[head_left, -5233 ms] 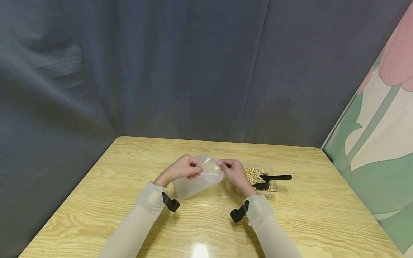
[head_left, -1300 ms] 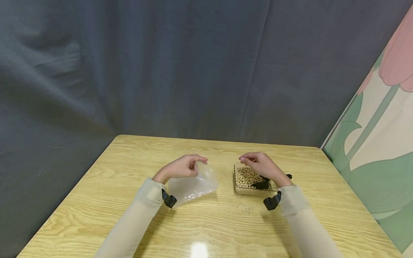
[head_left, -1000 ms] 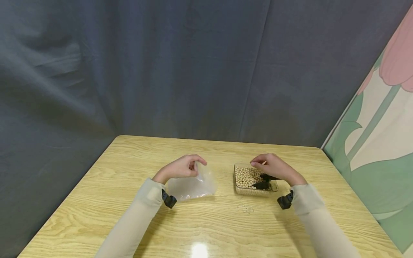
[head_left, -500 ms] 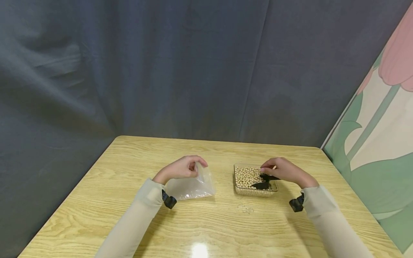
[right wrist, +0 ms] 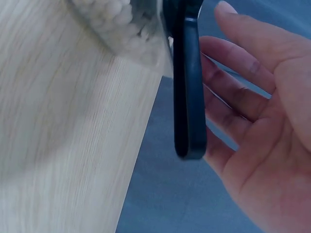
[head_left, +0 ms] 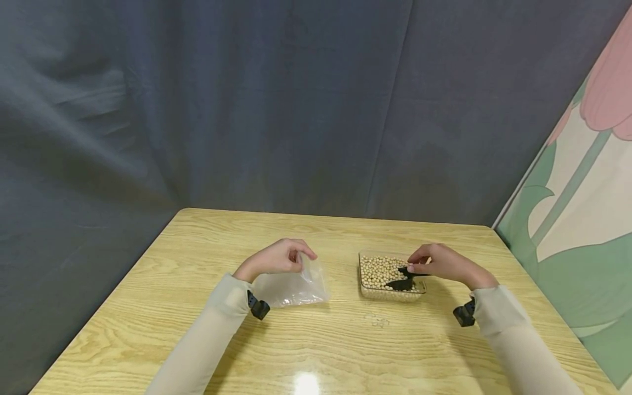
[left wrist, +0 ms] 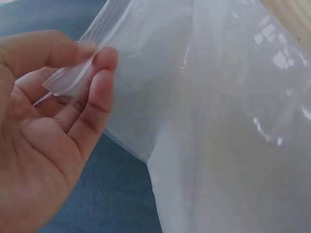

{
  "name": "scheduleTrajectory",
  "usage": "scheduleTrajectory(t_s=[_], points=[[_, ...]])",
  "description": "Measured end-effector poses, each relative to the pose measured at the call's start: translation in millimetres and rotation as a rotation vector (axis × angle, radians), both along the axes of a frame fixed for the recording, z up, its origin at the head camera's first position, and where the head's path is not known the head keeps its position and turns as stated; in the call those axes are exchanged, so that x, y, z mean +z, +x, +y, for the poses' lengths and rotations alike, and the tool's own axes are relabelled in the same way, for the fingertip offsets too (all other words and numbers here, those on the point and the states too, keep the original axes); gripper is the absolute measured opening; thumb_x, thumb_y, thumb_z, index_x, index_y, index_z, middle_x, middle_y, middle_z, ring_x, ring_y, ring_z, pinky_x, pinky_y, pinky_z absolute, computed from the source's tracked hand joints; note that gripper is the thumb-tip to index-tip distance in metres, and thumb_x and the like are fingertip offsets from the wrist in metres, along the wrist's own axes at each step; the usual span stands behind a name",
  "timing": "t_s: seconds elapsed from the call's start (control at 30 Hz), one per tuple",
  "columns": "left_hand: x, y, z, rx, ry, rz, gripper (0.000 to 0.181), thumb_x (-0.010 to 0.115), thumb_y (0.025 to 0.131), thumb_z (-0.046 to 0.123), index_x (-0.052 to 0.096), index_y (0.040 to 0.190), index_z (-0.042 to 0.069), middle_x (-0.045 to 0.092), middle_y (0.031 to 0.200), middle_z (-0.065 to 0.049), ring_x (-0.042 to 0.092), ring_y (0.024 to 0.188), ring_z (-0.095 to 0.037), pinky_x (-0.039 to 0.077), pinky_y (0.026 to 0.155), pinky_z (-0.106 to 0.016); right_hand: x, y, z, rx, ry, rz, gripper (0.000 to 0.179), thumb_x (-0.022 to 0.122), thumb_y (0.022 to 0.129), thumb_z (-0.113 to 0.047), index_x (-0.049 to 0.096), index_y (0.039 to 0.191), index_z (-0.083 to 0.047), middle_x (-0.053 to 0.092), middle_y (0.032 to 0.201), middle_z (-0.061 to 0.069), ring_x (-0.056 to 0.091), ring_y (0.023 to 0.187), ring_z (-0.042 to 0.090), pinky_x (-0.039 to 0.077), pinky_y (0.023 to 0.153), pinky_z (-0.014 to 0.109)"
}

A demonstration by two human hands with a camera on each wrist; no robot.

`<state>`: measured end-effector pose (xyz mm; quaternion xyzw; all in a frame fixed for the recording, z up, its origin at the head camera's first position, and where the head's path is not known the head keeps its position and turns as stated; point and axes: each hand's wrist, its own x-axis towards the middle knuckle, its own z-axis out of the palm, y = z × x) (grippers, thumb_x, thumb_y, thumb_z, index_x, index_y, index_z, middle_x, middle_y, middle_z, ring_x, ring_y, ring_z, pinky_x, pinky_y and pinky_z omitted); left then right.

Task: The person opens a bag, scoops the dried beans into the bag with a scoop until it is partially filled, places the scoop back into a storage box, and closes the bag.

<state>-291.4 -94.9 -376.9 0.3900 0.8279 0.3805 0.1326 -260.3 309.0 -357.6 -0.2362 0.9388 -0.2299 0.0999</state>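
Note:
My left hand [head_left: 280, 258] pinches the zip-lock edge of a clear plastic bag [head_left: 291, 289] between thumb and fingers, left of the table's middle. In the left wrist view the bag [left wrist: 218, 126] hangs from that grip, looking flat. My right hand [head_left: 446, 266] is at the handle of a black scoop [head_left: 401, 285]. The right wrist view has the fingers loosely extended behind the scoop's handle [right wrist: 189, 97], the thumb standing off it. The scoop lies in a clear rectangular container [head_left: 390, 298] of pale round beans [head_left: 379, 270], which look like soybeans.
Small clear bits [head_left: 378, 320] lie on the wooden table [head_left: 316, 351] in front of the container. Behind the table hangs a dark blue curtain [head_left: 296, 109]. A panel with a flower pattern [head_left: 582, 219] stands along the right side.
My right hand has let go of the bag and moved right, over the container, to the scoop's handle. My left hand has kept its pinch while the bag's free side has dropped.

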Motion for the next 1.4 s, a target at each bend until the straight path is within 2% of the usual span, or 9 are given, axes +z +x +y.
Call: scheduleTrajectory(t_s=[0.17,0.37,0.5,0.6,0.7,0.8,1.03,1.27,1.4], points=[[0.1,-0.1,0.3,-0.022,-0.002,-0.005,0.039,0.058,0.087,-0.003,0.062,0.126,0.001,0.060,0.119,-0.012,0.051,0.072,-0.011,0.044,0.067,-0.023,0.7,1.9,4.2,0.053,0.039,0.000,0.035,0.068,0.088,-0.030,0.070,0.110,-0.002,0.066,0.104,0.009,0.059,0.087,0.016,0.049,0.072,0.031],[-0.3,-1.1,0.1,-0.036,-0.011,-0.006,0.045,0.055,0.087,-0.005,0.058,0.131,0.003,0.057,0.126,-0.014,0.041,0.064,-0.009,0.037,0.063,-0.022,-0.1,1.8,6.5,0.087,0.057,-0.043,0.036,0.070,0.086,-0.026,0.070,0.108,0.002,0.065,0.100,0.010,0.060,0.083,0.014,0.050,0.069,0.028],[-1.8,-2.2,-0.3,-0.045,-0.018,-0.011,0.047,0.053,0.087,-0.006,0.055,0.134,0.002,0.055,0.130,-0.015,0.037,0.061,-0.009,0.035,0.061,-0.022,-2.4,0.2,7.6,0.099,0.074,-0.101,0.033,0.068,0.088,-0.025,0.070,0.108,0.000,0.068,0.100,0.007,0.063,0.083,0.015,0.051,0.069,0.029],[-2.6,-2.7,0.0,-0.049,-0.025,-0.013,0.048,0.052,0.087,-0.006,0.054,0.135,0.001,0.054,0.131,-0.015,0.038,0.061,-0.009,0.035,0.061,-0.022,-2.5,-0.1,8.7,0.104,0.072,-0.119,0.034,0.066,0.089,-0.024,0.068,0.112,0.002,0.069,0.105,0.012,0.066,0.089,0.023,0.053,0.073,0.035],[-2.8,-2.9,0.4,-0.051,-0.031,-0.019,0.048,0.052,0.087,-0.006,0.054,0.135,0.001,0.054,0.132,-0.014,0.038,0.062,-0.010,0.035,0.061,-0.022,-1.7,0.2,9.1,0.109,0.074,-0.091,0.038,0.066,0.089,-0.023,0.067,0.114,0.005,0.067,0.112,0.021,0.066,0.099,0.032,0.055,0.079,0.041],[-3.2,-2.9,0.6,-0.052,-0.032,-0.032,0.048,0.052,0.088,-0.006,0.053,0.136,0.001,0.054,0.132,-0.014,0.039,0.062,-0.010,0.035,0.060,-0.022,-0.8,0.8,8.2,0.116,0.066,-0.063,0.038,0.067,0.088,-0.022,0.068,0.113,0.006,0.065,0.113,0.024,0.064,0.102,0.038,0.054,0.081,0.044],[-3.8,-3.2,0.6,-0.051,-0.030,-0.047,0.049,0.051,0.088,-0.006,0.052,0.136,0.001,0.054,0.130,-0.015,0.037,0.061,-0.009,0.034,0.061,-0.022,-5.3,1.8,8.8,0.123,0.044,0.021,0.039,0.068,0.086,-0.019,0.067,0.115,0.007,0.068,0.106,0.018,0.067,0.091,0.028,0.055,0.075,0.037],[-2.7,-0.9,1.6,-0.041,-0.031,-0.053,0.049,0.051,0.088,-0.006,0.053,0.136,0.003,0.054,0.130,-0.014,0.038,0.062,-0.010,0.035,0.061,-0.022,-14.9,1.3,12.4,0.097,0.021,0.018,0.040,0.065,0.089,-0.017,0.063,0.121,0.007,0.062,0.121,0.027,0.062,0.107,0.039,0.054,0.083,0.043],[-2.6,-0.2,1.6,-0.042,-0.027,-0.044,0.049,0.052,0.088,-0.005,0.053,0.136,0.002,0.054,0.130,-0.014,0.040,0.063,-0.009,0.036,0.062,-0.022,-20.9,2.3,11.6,0.106,0.007,0.015,0.042,0.063,0.091,-0.018,0.060,0.123,0.009,0.061,0.121,0.027,0.063,0.105,0.037,0.053,0.083,0.043]])
